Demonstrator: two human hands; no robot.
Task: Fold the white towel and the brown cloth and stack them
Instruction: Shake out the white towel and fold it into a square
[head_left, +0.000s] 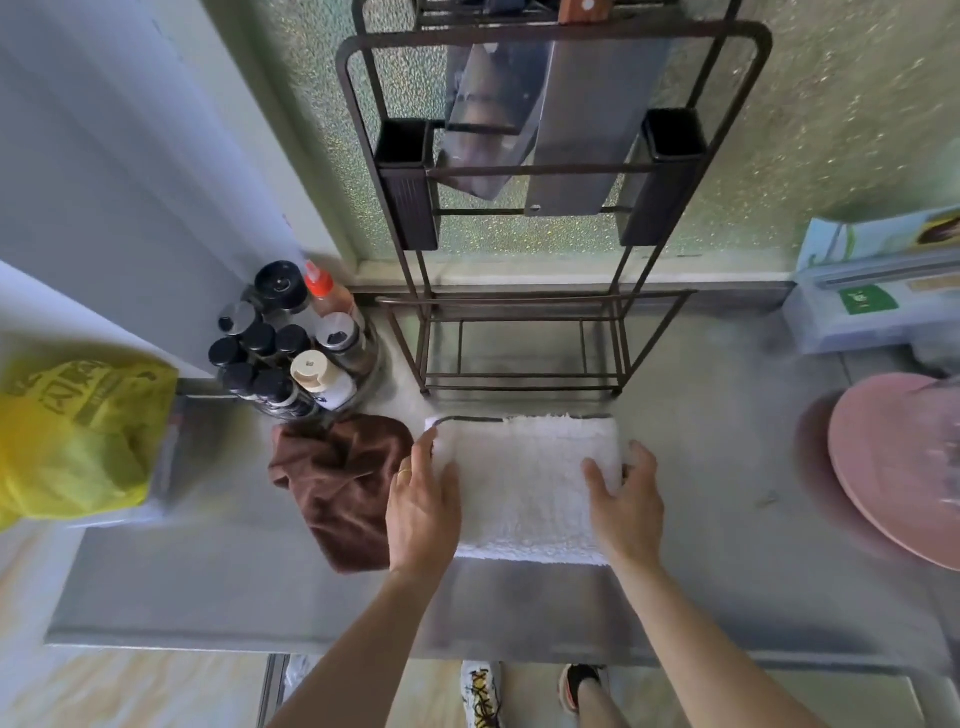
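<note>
The white towel (524, 483) lies folded into a thick rectangle on the grey counter (727, 545), just in front of the metal rack. My left hand (423, 512) rests flat on its left edge with the fingers spread. On the towel's right edge my right hand (626, 506) curls its fingers over the side. The brown cloth (337, 480) lies crumpled and unfolded on the counter, touching the towel's left side and partly under my left hand.
A dark metal rack (524, 343) stands behind the towel, with a cleaver hanging in it. Spice bottles (291, 353) crowd the back left. A yellow bag (78, 436) sits far left, a pink round lid (893, 467) far right, boxes (872, 291) at the back right.
</note>
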